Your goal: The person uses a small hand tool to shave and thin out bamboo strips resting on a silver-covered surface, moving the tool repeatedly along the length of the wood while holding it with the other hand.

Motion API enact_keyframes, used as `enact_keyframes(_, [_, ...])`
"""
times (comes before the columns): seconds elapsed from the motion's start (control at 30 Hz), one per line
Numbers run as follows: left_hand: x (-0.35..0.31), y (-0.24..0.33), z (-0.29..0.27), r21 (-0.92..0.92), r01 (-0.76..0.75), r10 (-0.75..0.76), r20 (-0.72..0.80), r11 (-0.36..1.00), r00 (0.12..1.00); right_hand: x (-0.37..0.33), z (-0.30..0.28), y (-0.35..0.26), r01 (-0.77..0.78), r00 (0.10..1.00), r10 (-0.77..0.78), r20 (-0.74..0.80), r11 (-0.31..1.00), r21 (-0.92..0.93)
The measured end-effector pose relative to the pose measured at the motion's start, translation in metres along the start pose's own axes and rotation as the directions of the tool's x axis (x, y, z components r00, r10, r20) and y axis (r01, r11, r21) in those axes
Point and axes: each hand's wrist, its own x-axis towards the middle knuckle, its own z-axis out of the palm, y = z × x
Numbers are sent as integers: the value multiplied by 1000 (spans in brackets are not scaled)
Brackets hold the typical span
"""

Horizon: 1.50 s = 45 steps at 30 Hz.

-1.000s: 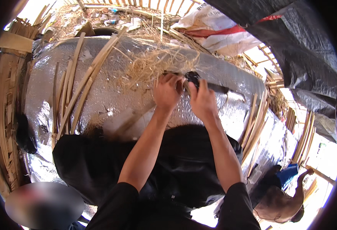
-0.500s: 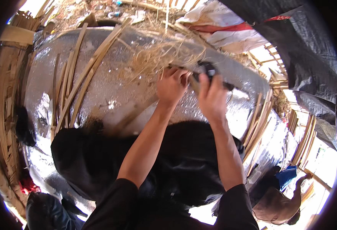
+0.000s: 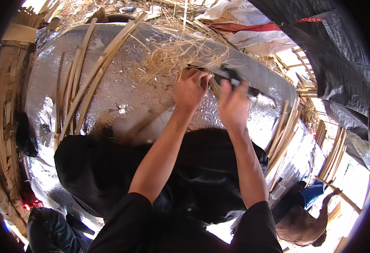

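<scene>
The left hand (image 3: 190, 87) is closed around a thin bamboo strip (image 3: 214, 86), and the right hand (image 3: 233, 105) grips a dark-handled knife (image 3: 235, 80) right beside it. The strip's long way seems to run up and away from the person, between the two hands. Both hands touch it. Pale curly shavings (image 3: 174, 55) lie just past them on a shiny silver sheet (image 3: 117, 92), with long bamboo slats (image 3: 77, 88) off to the left. A black cloth (image 3: 121, 168) covers the lap.

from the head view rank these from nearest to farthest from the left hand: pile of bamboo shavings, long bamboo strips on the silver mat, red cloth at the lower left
1. Pile of bamboo shavings: just above and left of the left hand, touching its fingers.
2. Long bamboo strips: farther left, lying across the silver mat.
3. Red cloth: far lower left, at the mat's edge.
</scene>
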Motion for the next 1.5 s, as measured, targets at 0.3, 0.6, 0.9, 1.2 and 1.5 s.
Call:
enact_keyframes(0.3, [6, 3, -17, -40, -16, 20, 121, 999, 992, 13, -43, -12, 197, 979, -184, 87, 967, -163])
enact_keyframes(0.6, [3, -14, -17, -195, -8, 33, 129, 981, 991, -13, -6, 4, 129, 991, -124, 50, 987, -96])
enact_keyframes(0.9, [5, -11, -19, -145, 8, 15, 152, 989, 988, -9, -8, -23, 8, 1000, -9, -3, 976, -216])
enact_keyframes(1.2, [5, -14, -13, -152, 23, 0, 148, 988, 989, -8, -4, -12, 302, 882, -300, -365, 952, -52])
enact_keyframes(1.5, [2, -23, -16, -93, -44, 51, 74, 995, 996, -12, -41, -56, 50, 993, -34, -114, 988, 144])
